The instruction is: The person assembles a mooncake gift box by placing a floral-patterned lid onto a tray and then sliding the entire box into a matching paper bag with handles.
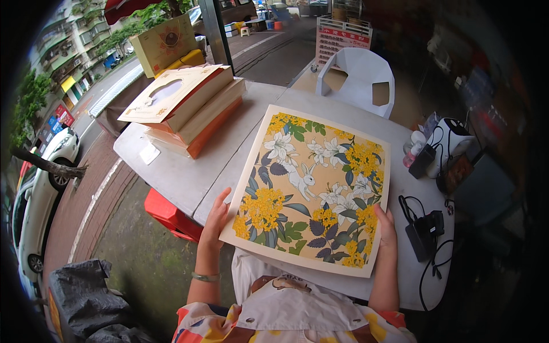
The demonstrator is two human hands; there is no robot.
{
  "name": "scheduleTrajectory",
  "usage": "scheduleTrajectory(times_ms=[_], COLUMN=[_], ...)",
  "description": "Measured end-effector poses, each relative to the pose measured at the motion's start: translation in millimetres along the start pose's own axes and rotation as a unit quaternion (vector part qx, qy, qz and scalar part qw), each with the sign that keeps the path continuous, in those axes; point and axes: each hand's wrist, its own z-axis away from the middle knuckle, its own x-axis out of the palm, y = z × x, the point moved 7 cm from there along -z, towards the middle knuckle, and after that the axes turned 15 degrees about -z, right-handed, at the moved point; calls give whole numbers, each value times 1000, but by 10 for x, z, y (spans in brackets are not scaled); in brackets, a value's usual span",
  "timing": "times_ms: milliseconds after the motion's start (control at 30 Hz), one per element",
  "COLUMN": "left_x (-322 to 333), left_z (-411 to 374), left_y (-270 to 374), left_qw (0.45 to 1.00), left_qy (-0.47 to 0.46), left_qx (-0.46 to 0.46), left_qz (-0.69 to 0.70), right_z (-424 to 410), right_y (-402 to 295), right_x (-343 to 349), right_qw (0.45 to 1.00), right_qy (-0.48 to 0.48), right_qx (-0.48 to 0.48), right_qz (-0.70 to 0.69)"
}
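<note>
A large square box or panel (pixel 309 188) with a cream border lies before me, tilted towards me above the near edge of the table. Its face is printed with a white rabbit, white lilies, yellow blossoms and dark leaves on a tan ground. At its left edge my left hand (pixel 218 216) grips it, thumb up and the other fingers mostly hidden beneath. My right hand (pixel 386 225) holds the opposite edge, its thumb resting by the border. How deep the piece is cannot be told from this angle.
A folding table (pixel 188 180) carries stacked gift boxes (pixel 184 107) at the left and a small white paper (pixel 149 153). To the right lie a black power adapter (pixel 420 236) with cables and a white device (pixel 448 141). Beyond stands a white plastic chair (pixel 358 81); a red stool (pixel 171 214) is below.
</note>
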Motion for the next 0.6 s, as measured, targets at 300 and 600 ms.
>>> scheduleTrajectory(times_ms=[300, 600], left_x=[595, 137], left_z=[-39, -39], left_y=[-139, 395], left_qw=[973, 993], left_qy=[149, 76], left_qx=[110, 93], left_qz=[139, -6], right_z=[226, 1], right_y=[326, -162], right_x=[704, 138], right_qw=[994, 992], right_qy=[-77, -93], right_qx=[-71, -37], right_qz=[-37, -73])
